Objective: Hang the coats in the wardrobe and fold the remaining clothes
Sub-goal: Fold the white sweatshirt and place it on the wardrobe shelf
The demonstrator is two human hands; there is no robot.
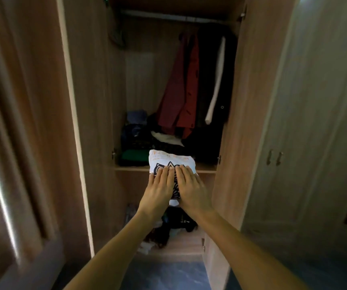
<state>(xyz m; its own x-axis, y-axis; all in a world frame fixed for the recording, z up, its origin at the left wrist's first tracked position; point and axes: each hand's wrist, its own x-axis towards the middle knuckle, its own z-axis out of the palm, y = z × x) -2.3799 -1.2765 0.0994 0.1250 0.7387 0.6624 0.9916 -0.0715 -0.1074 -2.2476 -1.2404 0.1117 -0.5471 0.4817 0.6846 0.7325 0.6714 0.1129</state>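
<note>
— Two hands on the thing, or one?

— Both: left hand (160, 188) and right hand (192, 187), laid side by side on top of the folded white top (171, 159). Palms down, fingers straight and close together, index fingers nearly touching over the middle. No curling round the cloth on the upper side. Left thumb out along the left edge, right thumb hidden.

— And the look of it?

— Folded into a plump, roughly square bundle, rounded at the corners. White cloth, with a black ornamental print of pointed petals peeking out past the fingertips and again between the wrists. Fainter orange lines, like lettering, toward the far edge, too blurred to read.

— Placed where?

— At the front lip of the wardrobe shelf (130, 168), far half over the board, near half jutting out toward the body above the lower compartment. Hard to tell whether resting on the board or carried.

— Neighbours?

— Just left of it, a stack with a green garment (132, 154) at the front and blue cloth (137, 117) further back. Behind it, dark and pale crumpled pieces. Above, hanging from the rail (168, 16), a red coat (181, 91) and beside it a black coat (230, 84) with a pale strip down the front. Below, more dark clothes (176, 221) heaped in the bottom compartment.
</note>
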